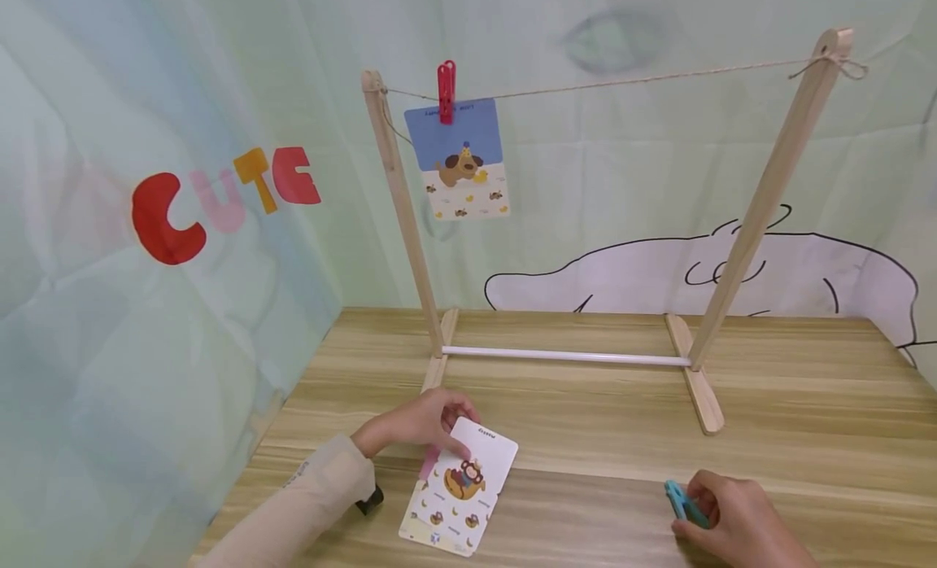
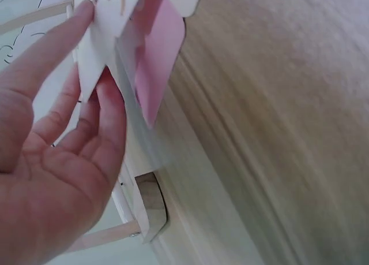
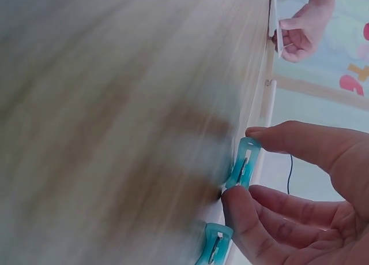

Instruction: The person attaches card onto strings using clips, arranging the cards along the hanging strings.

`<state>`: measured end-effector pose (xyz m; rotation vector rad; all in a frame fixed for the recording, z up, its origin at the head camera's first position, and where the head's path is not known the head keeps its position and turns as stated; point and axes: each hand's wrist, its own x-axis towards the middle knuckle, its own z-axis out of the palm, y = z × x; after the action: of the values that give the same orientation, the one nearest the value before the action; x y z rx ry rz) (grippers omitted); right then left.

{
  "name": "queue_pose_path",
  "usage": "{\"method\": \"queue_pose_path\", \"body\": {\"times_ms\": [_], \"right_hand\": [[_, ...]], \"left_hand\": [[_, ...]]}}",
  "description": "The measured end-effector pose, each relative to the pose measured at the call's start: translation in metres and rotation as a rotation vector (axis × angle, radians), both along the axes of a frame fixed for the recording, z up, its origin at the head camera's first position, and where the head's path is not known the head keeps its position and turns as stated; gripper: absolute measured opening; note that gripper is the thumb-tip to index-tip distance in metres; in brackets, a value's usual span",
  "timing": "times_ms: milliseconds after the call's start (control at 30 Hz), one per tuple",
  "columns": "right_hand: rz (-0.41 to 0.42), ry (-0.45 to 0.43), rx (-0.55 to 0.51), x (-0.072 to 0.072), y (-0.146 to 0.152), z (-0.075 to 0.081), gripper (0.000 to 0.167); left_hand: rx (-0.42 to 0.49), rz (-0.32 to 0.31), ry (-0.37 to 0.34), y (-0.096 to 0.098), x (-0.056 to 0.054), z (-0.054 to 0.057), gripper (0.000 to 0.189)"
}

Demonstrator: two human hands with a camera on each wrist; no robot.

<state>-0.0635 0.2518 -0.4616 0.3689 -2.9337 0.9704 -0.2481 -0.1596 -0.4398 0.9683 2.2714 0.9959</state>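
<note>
My left hand [image 1: 435, 421] pinches the top card, a white one with a monkey and bananas [image 1: 468, 480], between thumb and fingers. Beneath it show the edges of other cards, one of them pink [image 2: 160, 57]. Over at the right of the table, my right hand [image 1: 739, 515] holds a teal clothespin [image 3: 244, 161] between thumb and fingertip. A second teal clothespin [image 3: 214, 245] lies close by in the right wrist view. From a string hangs a dog card [image 1: 464, 165], clamped by a red clothespin [image 1: 446, 92].
Behind the hands stands a wooden frame, with a left post [image 1: 406, 218], a right post [image 1: 772, 194] and a white crossbar [image 1: 564, 356] low down. The string [image 1: 622, 81] runs between the post tops. Printed cloth [image 1: 622, 169] backs the wooden table [image 1: 586, 438].
</note>
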Motion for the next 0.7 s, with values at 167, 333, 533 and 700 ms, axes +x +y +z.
{"method": "queue_pose_path", "body": {"times_ms": [167,333,533,700], "right_hand": [[-0.018,-0.03,0.009,-0.0003,-0.0002,-0.0008,0.029],[-0.035,-0.03,0.03,-0.0012,-0.0013,-0.0011,0.029],[-0.066,-0.008,0.041,-0.0004,-0.0035,0.0,0.028],[-0.079,0.028,0.043,0.0011,-0.005,0.0009,0.026]], "left_hand": [[0.028,0.028,-0.064,-0.0011,-0.0006,-0.0002,0.04],[0.061,0.052,-0.132,-0.0004,-0.0005,0.0007,0.043],[0.076,0.079,-0.202,-0.0008,-0.0026,-0.0003,0.043],[0.104,0.085,-0.239,-0.0015,-0.0047,-0.0033,0.037]]}}
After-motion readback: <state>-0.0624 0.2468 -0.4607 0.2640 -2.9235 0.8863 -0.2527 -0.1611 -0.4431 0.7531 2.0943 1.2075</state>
